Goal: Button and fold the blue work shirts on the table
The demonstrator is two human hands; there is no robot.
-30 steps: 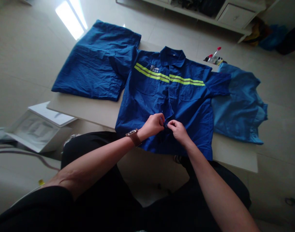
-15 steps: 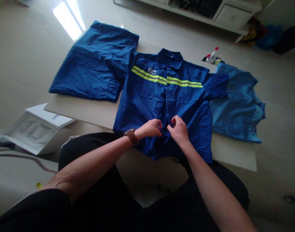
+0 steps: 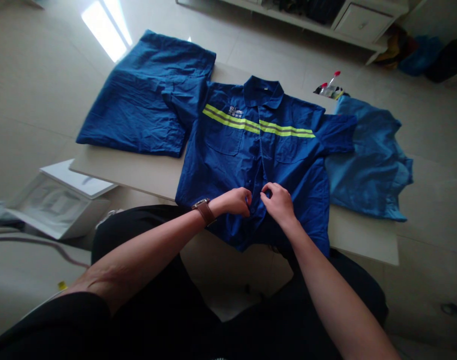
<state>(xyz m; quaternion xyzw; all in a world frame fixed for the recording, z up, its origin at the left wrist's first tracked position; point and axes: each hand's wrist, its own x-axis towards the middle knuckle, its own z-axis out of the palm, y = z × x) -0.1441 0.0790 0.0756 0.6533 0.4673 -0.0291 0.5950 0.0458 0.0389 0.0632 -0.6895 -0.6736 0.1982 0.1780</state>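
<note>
A dark blue work shirt [image 3: 224, 165] with short sleeves lies front up, its collar pointing away from me. A yellow-green reflective stripe [image 3: 286, 130] crosses its chest, and white lettering [image 3: 236, 111] sits above the left part of it. At the lower front opening, my left hand [image 3: 238, 201] pinches one edge of the shirt. My right hand [image 3: 279, 201] pinches the other edge just across from it. The two edges stand apart between my fingers. Buttons at this spot are too small to make out clearly.
Folded blue clothing [image 3: 138, 95] lies on the white table [image 3: 131, 172] to the left, and a lighter blue garment [image 3: 367, 165] on the right. Bottles with red caps [image 3: 330, 86] show behind it. A white box [image 3: 59, 200] stands at lower left, a white cabinet [image 3: 358, 25] beyond.
The shirt's front edges have spread further apart at the lower opening. My left hand has dropped slightly; both hands keep their pinch on the cloth.
</note>
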